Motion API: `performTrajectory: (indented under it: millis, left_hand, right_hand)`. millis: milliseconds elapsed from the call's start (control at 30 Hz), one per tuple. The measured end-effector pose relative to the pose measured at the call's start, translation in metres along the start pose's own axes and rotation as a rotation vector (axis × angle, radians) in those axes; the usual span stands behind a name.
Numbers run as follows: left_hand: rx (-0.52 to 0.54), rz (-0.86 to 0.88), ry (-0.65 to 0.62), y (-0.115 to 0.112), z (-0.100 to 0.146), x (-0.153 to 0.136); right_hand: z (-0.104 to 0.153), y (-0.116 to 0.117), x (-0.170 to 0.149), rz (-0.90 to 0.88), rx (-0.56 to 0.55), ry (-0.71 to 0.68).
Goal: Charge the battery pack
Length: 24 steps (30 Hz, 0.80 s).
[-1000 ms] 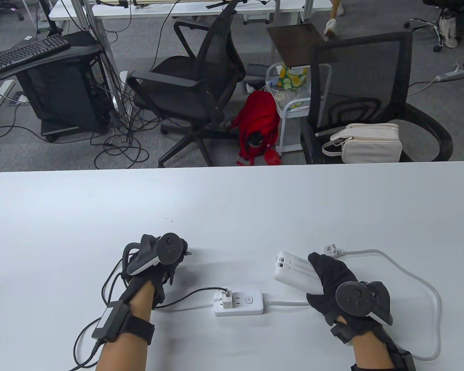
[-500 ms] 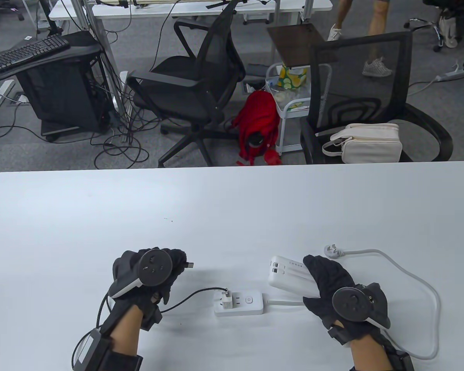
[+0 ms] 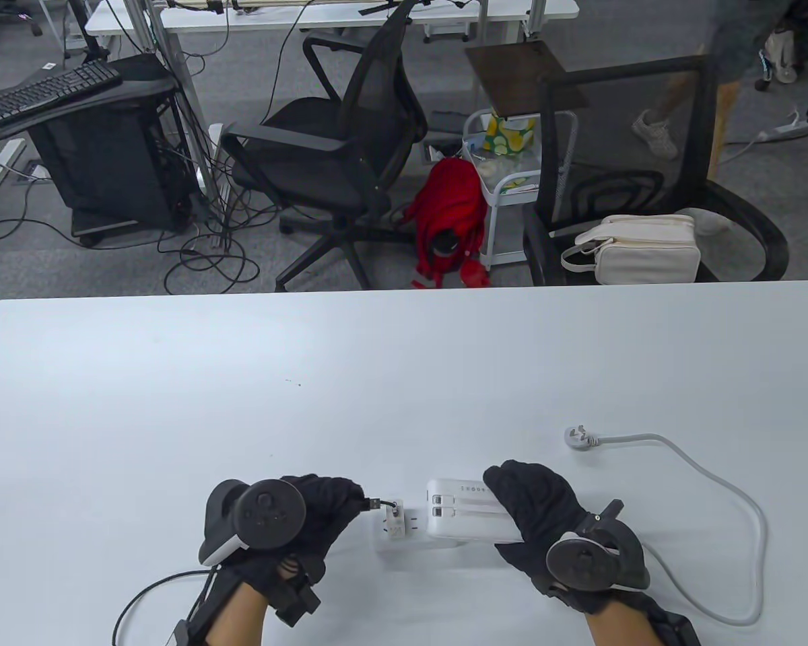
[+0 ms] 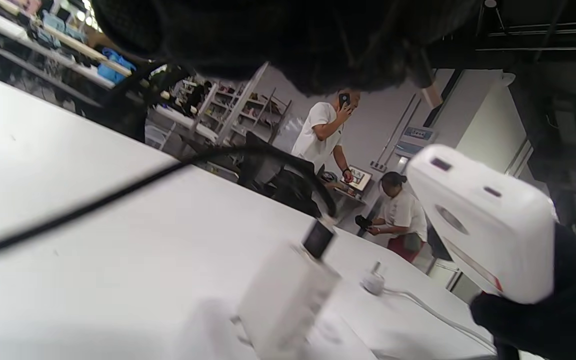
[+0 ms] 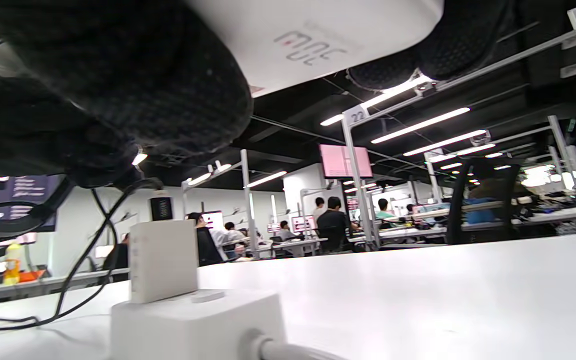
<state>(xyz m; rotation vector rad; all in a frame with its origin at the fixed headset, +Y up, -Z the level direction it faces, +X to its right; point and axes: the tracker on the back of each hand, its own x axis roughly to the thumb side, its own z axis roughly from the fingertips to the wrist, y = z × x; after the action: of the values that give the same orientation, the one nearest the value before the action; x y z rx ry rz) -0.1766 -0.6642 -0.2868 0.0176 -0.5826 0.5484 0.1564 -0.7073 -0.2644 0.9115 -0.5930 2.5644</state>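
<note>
both hands have come together since a second ago: the right hand (image 3: 535,515) has carried the pack (image 3: 468,517) from out on its own side, lifted, to a spot over the strip (image 3: 394,535), so the pack now hides most of the strip and its port end faces the left hand (image 3: 310,518). the right hand grips the pack from above with fingers wrapped over its far end; the right wrist view shows the pack (image 5: 318,35) held clear above the strip (image 5: 193,325), not resting on it. the left hand has swung in from further off and now sits just beside the pack's port end, fingers pressed together around the cable (image 3: 141,595), with the plug (image 3: 374,503) sticking out of its fingertips toward the pack, close but not yet in a port as far as i can judge. the other end of the cable already runs to the adapter (image 3: 394,517) seated in the strip, so what is left is lining the plug up with a port on the pack (image 4: 478,220) and pushing it in. the strip's own lead (image 3: 707,484) lies curled beyond the right hand, its wall plug (image 3: 577,436) loose on the table (image 3: 242,377), which suggests the strip has no power yet. writing: the pack's underside bears grey letters with a small red mark, too skewed to read surely; a row of small characters runs along its top edge, too small to read; a "22" sign hangs on a frame in the background.
</note>
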Motion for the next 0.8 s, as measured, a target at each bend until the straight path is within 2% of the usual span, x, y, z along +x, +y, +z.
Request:
performTrajectory:
  millis: [133,300,800]
  left_hand:
    - [-0.026,-0.017,-0.015,-0.007,0.0,0.007]
    - [-0.02,0.035,-0.019,-0.007,0.001,0.008]
    - [-0.028,0.001,-0.029,-0.013,0.0,0.015]
  right_hand:
    - [-0.001,0.002,0.011,0.019,-0.006,-0.054]
    - [0.0,0.002,0.014,0.039,-0.031,-0.071]
    - [-0.001,0.004,0.022,0.053,-0.03,-0.109]
